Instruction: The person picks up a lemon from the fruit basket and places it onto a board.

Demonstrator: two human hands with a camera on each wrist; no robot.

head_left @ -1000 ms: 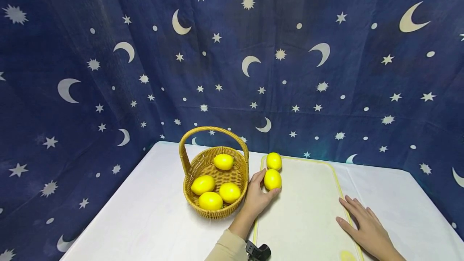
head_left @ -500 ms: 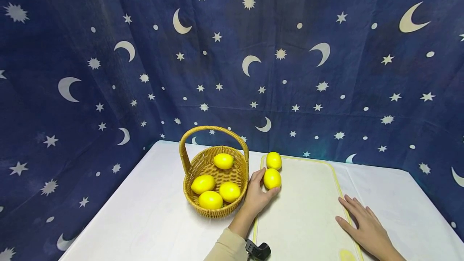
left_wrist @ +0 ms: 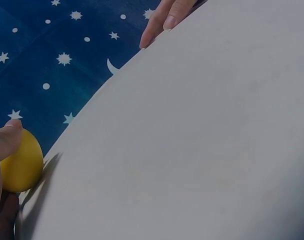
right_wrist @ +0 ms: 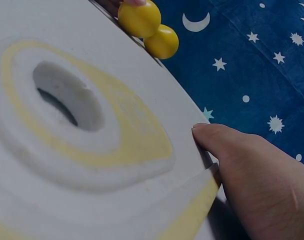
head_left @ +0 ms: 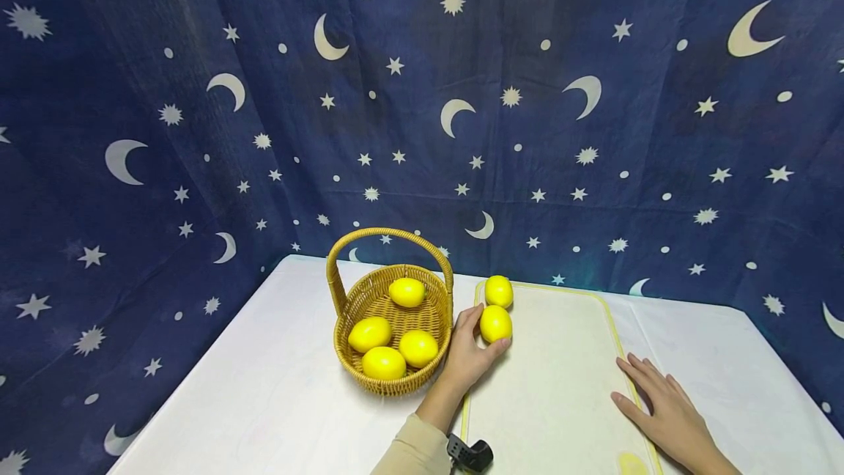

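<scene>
My left hand (head_left: 469,358) holds a yellow lemon (head_left: 496,323) between thumb and fingers, over the left part of a white board with a yellow border (head_left: 547,387). Just behind that lemon is a second lemon (head_left: 499,291); in the right wrist view the two look to be in contact. The left wrist view shows my thumb on the held lemon (left_wrist: 23,162). My right hand (head_left: 669,416) rests at the board's right edge with fingers spread, and the right wrist view shows its thumb (right_wrist: 212,137) along that edge.
A wicker basket (head_left: 389,388) with a tall handle stands left of my left hand, with several lemons (head_left: 385,363) inside. The board has a hole (right_wrist: 67,97) near one end. A dark blue curtain (head_left: 422,130) with moons and stars hangs behind the white table (head_left: 264,387).
</scene>
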